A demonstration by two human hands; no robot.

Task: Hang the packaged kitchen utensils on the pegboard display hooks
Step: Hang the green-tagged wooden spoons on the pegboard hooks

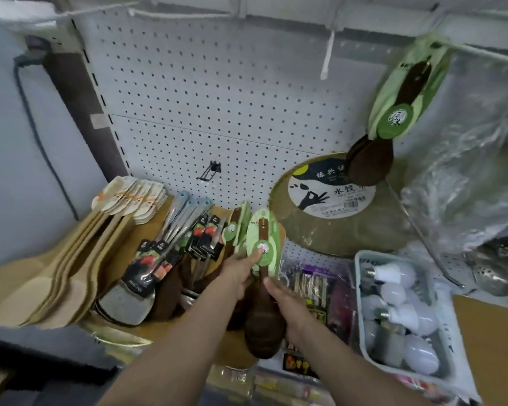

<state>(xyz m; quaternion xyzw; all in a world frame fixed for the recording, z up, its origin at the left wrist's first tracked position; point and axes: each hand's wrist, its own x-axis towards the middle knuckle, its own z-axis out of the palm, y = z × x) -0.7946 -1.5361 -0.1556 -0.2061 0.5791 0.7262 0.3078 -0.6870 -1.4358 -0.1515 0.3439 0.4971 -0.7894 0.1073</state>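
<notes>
A dark wooden spoon (264, 329) on a green card lies in both my hands, low in the middle. My left hand (241, 269) pinches the green card, thumb on its round label. My right hand (289, 309) grips the spoon's handle and bowl from the right. Several more of these spoons (405, 106) hang from a white hook at the upper right of the white pegboard (206, 92). A small black hook (210, 170) sticks out bare, low on the board. A white hook (326, 55) higher up is bare too.
A cardboard box (159, 218) below holds pale wooden spatulas (79, 253), steel turners (147, 276) and more green-carded spoons (236, 227). A round bamboo tray (329, 218) leans on the board. A basket of light bulbs (399, 315) sits at right, clear plastic bags (475, 148) hang beyond.
</notes>
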